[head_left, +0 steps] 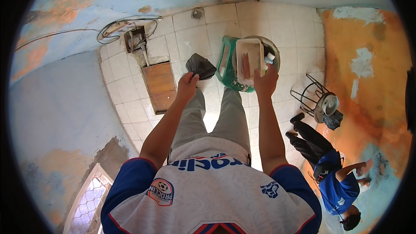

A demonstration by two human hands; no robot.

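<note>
My left hand (188,87) is closed on the gathered edge of a black plastic bag (201,66), which hangs in front of my legs. To its right, a pale rectangular plastic tray (250,45) rests on a green plastic stool or chair (226,56). A reddish-brown, long piece (246,66) lies inside the tray. My right hand (265,80) closes over the tray's near right corner; its fingertips are partly hidden. Just beyond that hand stands a small bottle (269,58) with a white cap, beside the tray and within a round rim (277,56).
Left of my legs, a brown wooden board (159,84) lies by a hole (136,39) in the tiled floor, with a loose cable (117,28) near it. At right stands a black metal stool (312,97) holding a round container (329,104). Another person (331,173) works at the orange wall (364,60).
</note>
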